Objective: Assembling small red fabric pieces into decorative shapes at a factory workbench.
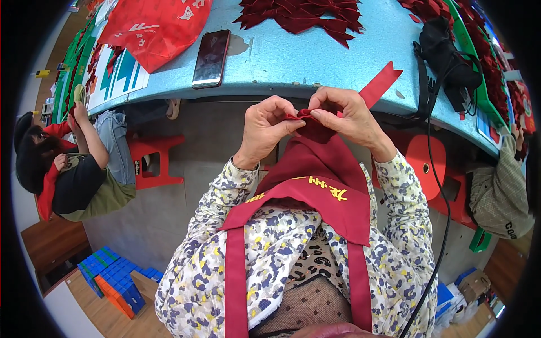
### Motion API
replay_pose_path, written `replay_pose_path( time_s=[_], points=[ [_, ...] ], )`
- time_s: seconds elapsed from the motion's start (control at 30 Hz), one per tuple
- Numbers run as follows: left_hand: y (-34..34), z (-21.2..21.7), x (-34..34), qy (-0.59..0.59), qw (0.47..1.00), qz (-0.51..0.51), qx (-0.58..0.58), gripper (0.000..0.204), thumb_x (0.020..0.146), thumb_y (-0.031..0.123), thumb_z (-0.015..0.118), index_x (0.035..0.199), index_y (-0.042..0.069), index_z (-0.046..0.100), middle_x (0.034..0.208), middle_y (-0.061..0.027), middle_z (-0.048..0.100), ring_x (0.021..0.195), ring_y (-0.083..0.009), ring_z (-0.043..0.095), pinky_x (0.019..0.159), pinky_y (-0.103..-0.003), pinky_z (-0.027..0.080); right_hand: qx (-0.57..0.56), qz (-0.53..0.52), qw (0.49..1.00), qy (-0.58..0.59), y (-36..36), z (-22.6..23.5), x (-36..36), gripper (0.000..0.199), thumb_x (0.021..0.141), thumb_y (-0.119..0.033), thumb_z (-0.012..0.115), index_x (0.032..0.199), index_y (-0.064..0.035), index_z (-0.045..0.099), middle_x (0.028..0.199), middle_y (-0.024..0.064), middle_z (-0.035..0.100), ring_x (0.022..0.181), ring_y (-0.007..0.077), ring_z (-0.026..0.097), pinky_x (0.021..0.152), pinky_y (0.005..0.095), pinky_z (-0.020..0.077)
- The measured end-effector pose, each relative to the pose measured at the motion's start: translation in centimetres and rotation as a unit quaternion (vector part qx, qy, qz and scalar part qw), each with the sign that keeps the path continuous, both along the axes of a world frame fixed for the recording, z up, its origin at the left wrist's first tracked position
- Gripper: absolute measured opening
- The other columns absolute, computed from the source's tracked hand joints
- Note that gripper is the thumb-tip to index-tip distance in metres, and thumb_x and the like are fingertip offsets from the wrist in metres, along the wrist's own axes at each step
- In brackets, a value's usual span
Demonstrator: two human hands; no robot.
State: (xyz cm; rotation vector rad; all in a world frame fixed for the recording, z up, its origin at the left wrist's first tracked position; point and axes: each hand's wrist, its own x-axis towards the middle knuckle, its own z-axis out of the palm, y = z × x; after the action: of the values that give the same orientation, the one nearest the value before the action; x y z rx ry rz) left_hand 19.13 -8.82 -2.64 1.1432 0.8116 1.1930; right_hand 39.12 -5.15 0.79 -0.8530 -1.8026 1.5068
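The narrow dark red fabric ribbon strip (pixel 315 121) sits folded between the 2 hands, just in front of the curved light blue table edge (pixel 270 87). The left hand (pixel 265 128) pinches its left fold with thumb and fingertips. The right hand (pixel 345 115) grips the right side, and the strip's free end (pixel 382 83) rises past that hand onto the table. A black smartphone (pixel 211 58) lies well apart.

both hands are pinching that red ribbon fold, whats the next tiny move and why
Probably press the fold tighter between the thumbs and draw the loose tail in. The left hand and right hand both pinch a small bunched fold of the red ribbon just in front of the blue table's edge, while one ribbon end sticks out free past the right hand.
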Motion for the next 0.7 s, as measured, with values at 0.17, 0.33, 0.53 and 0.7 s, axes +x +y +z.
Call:
replay_pose_path(
  time_s=[0.17, 0.33, 0.53, 0.7],
  points=[
    [-0.05, -0.16, -0.29, -0.005, 1.0, 0.002, 0.004, 0.015, 0.077, -0.009, 0.066, 0.084, 0.001, 0.056, 0.081, -0.0033, 0.059, 0.069, -0.0095, 0.061, 0.059, -0.022, 0.056, 0.006, -0.002, 1.0, -0.003, -0.16, -0.19, -0.43, 0.006, 0.083, -0.004, 0.059, 0.086, 0.0009, 0.058, 0.078, -0.0021, 0.054, 0.069, 0.0032, 0.047, 0.06, 0.0179, 0.0381],
    [-0.11, -0.19, -0.7, -0.002, 1.0, -0.012, 0.002, 0.014, 0.077, -0.008, 0.066, 0.084, 0.0, 0.056, 0.081, -0.0029, 0.059, 0.07, -0.0091, 0.061, 0.06, -0.023, 0.056, 0.005, -0.001, 1.0, -0.006, -0.25, -0.24, -0.73, 0.006, 0.083, -0.005, 0.059, 0.086, 0.0006, 0.058, 0.078, -0.0028, 0.054, 0.068, 0.003, 0.047, 0.059, 0.0179, 0.0377],
    [-0.18, -0.29, -0.88, 0.008, 1.0, -0.018, 0.003, 0.014, 0.078, -0.007, 0.066, 0.084, 0.001, 0.056, 0.082, -0.0027, 0.058, 0.071, -0.0089, 0.061, 0.062, -0.023, 0.057, -0.011, -0.005, 1.0, -0.023, -0.41, 0.3, -1.01, 0.007, 0.084, -0.005, 0.059, 0.087, 0.0011, 0.06, 0.077, -0.0018, 0.054, 0.069, 0.0039, 0.047, 0.059, 0.0184, 0.0379],
    [-0.27, -0.19, -0.91, 0.006, 1.0, -0.02, -0.003, 0.014, 0.078, -0.007, 0.066, 0.084, 0.001, 0.056, 0.082, -0.0027, 0.058, 0.072, -0.009, 0.061, 0.062, -0.023, 0.057, 0.034, -0.001, 0.999, -0.027, -0.22, -0.43, -1.0, 0.008, 0.084, -0.005, 0.058, 0.087, 0.0021, 0.06, 0.078, 0.0008, 0.057, 0.07, 0.0058, 0.049, 0.061, 0.0201, 0.0396]
  ],
)
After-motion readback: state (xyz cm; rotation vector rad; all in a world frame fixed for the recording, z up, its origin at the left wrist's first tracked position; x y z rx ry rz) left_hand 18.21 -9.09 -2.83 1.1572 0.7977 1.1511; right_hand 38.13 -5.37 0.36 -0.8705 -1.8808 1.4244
